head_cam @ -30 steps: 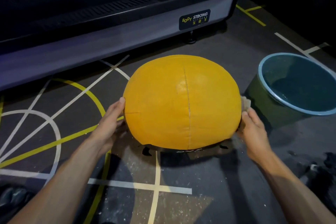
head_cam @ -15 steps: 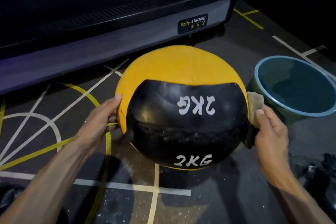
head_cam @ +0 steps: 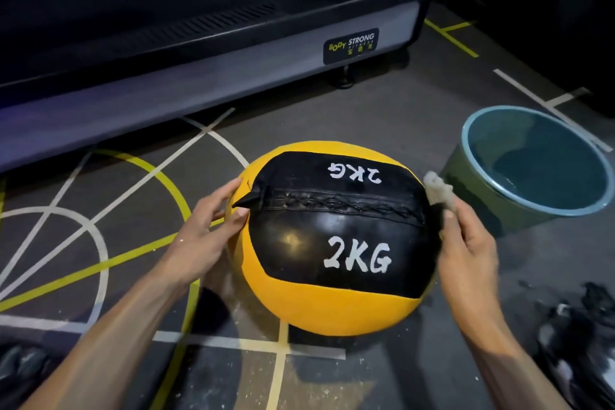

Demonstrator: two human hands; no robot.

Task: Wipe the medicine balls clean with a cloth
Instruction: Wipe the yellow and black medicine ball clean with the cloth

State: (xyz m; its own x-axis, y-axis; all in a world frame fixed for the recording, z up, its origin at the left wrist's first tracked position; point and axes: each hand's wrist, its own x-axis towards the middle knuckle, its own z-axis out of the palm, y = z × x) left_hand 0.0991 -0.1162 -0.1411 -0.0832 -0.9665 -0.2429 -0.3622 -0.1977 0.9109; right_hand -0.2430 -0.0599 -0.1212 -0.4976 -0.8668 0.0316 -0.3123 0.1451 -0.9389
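- My left hand (head_cam: 203, 236) rests open-fingered against the medicine ball (head_cam: 332, 243).
- My right hand (head_cam: 469, 243) pinches the cloth (head_cam: 439, 191) against its side.
- The bucket (head_cam: 472, 186) stands just beside.

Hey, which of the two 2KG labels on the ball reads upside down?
The far 2KG label, above the stitched seam, reads upside down; the near 2KG label, below the seam, reads upright.

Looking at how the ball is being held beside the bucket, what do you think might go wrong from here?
The medicine ball is steadied only by the left hand on its side, so it may roll. The right hand pinches the cloth close to the bucket, so a wide wipe could knock it. The laced seam may catch the cloth.
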